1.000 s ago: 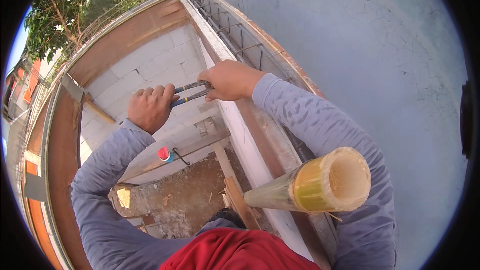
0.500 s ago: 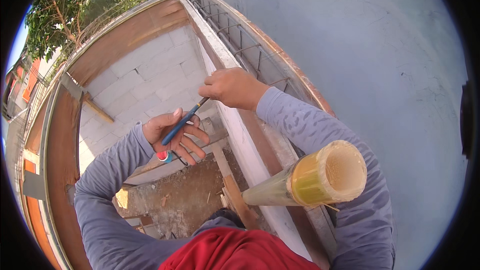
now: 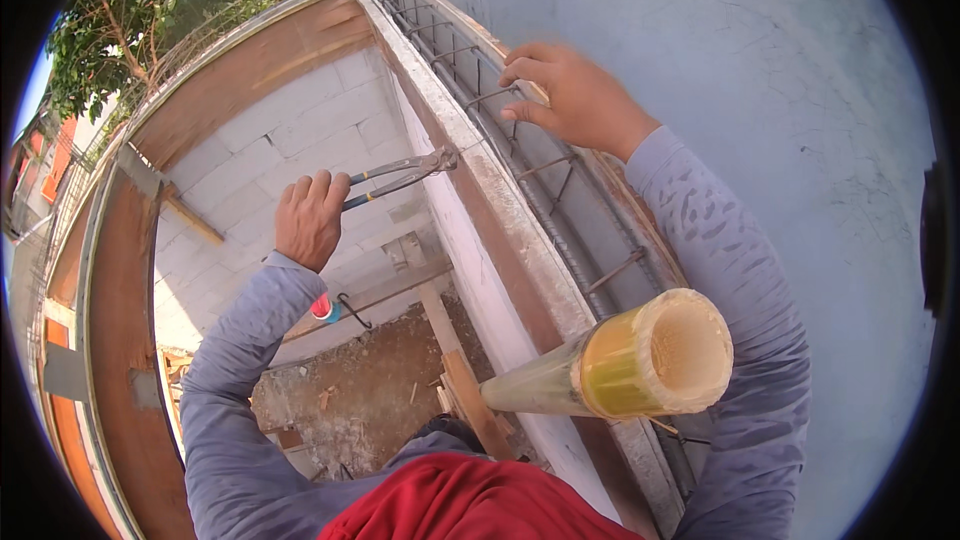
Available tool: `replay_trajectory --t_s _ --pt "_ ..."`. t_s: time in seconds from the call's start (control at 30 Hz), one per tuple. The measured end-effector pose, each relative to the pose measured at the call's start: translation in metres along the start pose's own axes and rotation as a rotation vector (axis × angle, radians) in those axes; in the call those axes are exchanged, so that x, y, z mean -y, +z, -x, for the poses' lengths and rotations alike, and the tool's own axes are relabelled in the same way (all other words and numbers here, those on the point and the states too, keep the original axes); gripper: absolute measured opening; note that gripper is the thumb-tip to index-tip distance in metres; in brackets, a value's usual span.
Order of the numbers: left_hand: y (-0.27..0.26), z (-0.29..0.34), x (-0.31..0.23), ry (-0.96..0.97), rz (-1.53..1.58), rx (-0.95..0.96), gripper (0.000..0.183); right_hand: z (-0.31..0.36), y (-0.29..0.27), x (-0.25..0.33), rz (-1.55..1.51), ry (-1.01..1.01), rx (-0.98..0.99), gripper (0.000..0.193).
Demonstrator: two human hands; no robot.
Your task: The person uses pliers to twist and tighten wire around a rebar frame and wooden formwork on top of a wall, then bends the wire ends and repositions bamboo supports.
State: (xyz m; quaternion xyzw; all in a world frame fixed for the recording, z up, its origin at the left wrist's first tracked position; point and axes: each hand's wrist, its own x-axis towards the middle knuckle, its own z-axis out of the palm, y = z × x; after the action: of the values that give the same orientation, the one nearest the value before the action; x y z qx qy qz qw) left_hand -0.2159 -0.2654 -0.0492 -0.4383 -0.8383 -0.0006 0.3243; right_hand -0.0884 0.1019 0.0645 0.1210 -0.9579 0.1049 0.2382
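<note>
My left hand (image 3: 310, 215) grips the blue handles of a pair of steel pincers (image 3: 405, 175), whose jaws point right toward the top edge of the wooden formwork board (image 3: 500, 210). My right hand (image 3: 570, 95) rests farther along on the rebar cage (image 3: 545, 180) inside the formwork channel, fingers curled over a stirrup and the far board. Whether it holds a wire I cannot tell. A cut bamboo pole (image 3: 640, 355) sticks up toward the camera just below my right forearm.
A grey plastered wall (image 3: 780, 90) rises on the right. Left of the formwork drops a pit with white block walls (image 3: 270, 160) and a dirt floor (image 3: 360, 400) far below. A red-and-blue tool (image 3: 325, 308) hangs near my left sleeve. Trees (image 3: 130, 20) stand beyond.
My right hand moved away from the pincers and up along the rebar cage. My left hand rose from the lower position and now holds the pincers alone, jaws toward the formwork.
</note>
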Motion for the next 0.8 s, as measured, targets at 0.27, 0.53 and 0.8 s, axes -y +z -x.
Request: replay_trajectory --t_s 0.27,0.53,0.8 --pt "0.078 0.061 -0.064 -0.294 1.357 0.481 0.044 0.021 0.011 0.018 0.062 0.014 0.055 0.035" --pt "0.043 0.085 -0.129 -0.829 1.667 -0.416 0.024 0.029 -0.014 0.020 -0.331 0.188 -0.035 0.054" --pt "-0.101 -0.132 -0.115 -0.079 1.385 -0.268 0.027 -0.026 -0.024 0.081 -0.779 -0.110 -0.453 0.066"
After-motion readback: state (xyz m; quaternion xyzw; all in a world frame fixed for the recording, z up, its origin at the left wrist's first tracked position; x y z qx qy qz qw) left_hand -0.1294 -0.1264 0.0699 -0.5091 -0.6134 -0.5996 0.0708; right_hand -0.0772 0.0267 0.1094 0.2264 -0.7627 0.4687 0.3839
